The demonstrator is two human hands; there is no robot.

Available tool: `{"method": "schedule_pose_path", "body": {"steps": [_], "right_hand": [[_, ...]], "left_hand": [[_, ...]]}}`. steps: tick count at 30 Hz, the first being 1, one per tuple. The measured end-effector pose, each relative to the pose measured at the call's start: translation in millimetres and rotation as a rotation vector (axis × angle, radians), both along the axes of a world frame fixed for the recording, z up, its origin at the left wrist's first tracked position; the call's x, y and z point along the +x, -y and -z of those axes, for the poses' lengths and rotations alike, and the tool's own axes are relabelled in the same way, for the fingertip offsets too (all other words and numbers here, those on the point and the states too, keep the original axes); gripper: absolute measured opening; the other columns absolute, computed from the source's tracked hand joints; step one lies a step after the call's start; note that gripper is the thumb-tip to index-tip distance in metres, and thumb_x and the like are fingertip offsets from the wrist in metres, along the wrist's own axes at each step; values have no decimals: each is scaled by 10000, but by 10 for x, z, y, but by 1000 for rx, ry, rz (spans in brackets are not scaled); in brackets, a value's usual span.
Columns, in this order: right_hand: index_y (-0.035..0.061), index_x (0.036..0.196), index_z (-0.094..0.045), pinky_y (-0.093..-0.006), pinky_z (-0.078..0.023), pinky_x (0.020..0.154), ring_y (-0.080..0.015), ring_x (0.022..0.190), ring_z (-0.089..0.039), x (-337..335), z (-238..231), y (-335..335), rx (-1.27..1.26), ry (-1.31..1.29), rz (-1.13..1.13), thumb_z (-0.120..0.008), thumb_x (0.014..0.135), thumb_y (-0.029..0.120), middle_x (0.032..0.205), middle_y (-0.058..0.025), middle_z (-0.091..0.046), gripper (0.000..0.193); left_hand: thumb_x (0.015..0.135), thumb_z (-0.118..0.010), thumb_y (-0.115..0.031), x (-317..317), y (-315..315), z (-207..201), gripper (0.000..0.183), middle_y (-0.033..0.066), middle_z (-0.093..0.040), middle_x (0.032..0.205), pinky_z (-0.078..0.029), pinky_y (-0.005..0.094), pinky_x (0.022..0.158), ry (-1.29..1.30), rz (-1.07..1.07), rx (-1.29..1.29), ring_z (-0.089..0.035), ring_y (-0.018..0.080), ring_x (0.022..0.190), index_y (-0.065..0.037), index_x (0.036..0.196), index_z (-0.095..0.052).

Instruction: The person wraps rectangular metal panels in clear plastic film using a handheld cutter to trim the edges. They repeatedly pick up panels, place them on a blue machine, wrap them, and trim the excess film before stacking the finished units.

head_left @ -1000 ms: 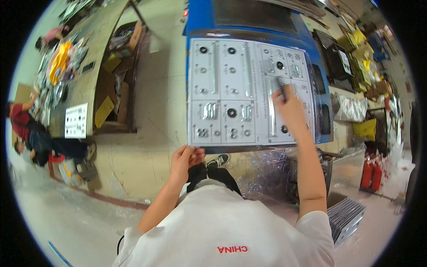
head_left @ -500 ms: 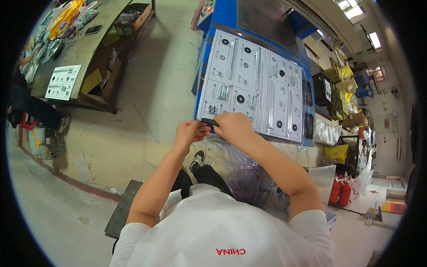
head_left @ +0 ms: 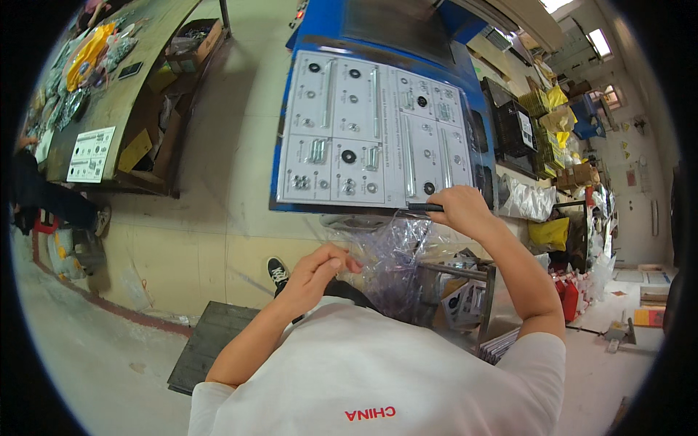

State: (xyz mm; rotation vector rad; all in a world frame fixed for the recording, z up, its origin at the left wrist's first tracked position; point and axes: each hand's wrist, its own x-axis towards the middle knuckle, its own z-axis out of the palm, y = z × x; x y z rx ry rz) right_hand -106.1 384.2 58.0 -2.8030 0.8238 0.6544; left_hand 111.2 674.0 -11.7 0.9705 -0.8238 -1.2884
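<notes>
My right hand (head_left: 465,208) grips a black-handled tool (head_left: 424,207), laid along the near edge of a white printed sheet (head_left: 392,196). Whether it has a blade I cannot tell. On the sheet are long metal rods (head_left: 408,156), black discs (head_left: 349,156) and small metal fittings (head_left: 299,182). It rests on the blue machine (head_left: 278,171). Nearer my body, my left hand (head_left: 316,275) hovers apart from the sheet, loosely bent with no object visible in it. Crumpled clear plastic film (head_left: 389,254) hangs below the sheet's near edge.
Left stands a workbench (head_left: 134,80) with bagged parts, a phone (head_left: 131,70) and another printed sheet (head_left: 91,155). A person's leg (head_left: 62,192) shows beside it. Black crates (head_left: 518,127) and a silvery bag (head_left: 528,198) lie right. A dark slab (head_left: 214,341) is near my left arm.
My right hand has moved right along the sheet's near edge with the black-handled tool. My left hand has left the edge and drawn back toward my body. The view has shifted.
</notes>
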Motion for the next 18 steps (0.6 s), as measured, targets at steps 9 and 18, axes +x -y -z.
{"method": "schedule_pose_path", "body": {"steps": [9,18], "right_hand": [[94,906,-772,-468,-560,788,-348,876,-719,-586,104,346,-27,-30,-84,-787,816,320,848,-138,-728,244],[129,913,-791,-472,-575,745,-338,918,-733,-1716,-251,989,-147,-280,106,-795,776,296,898,-126,-757,216]], "left_hand": [[1079,-434,-190,-367,418,-84,209,64,-623,789,-519,372,890,-36,-26,191,-592,154,665,-43,1026,-573],[1064,-582,-348,115,127,906,517,135,-666,1071,-533,322,783,506,-560,605,-636,186,920,-16,1432,-437]]}}
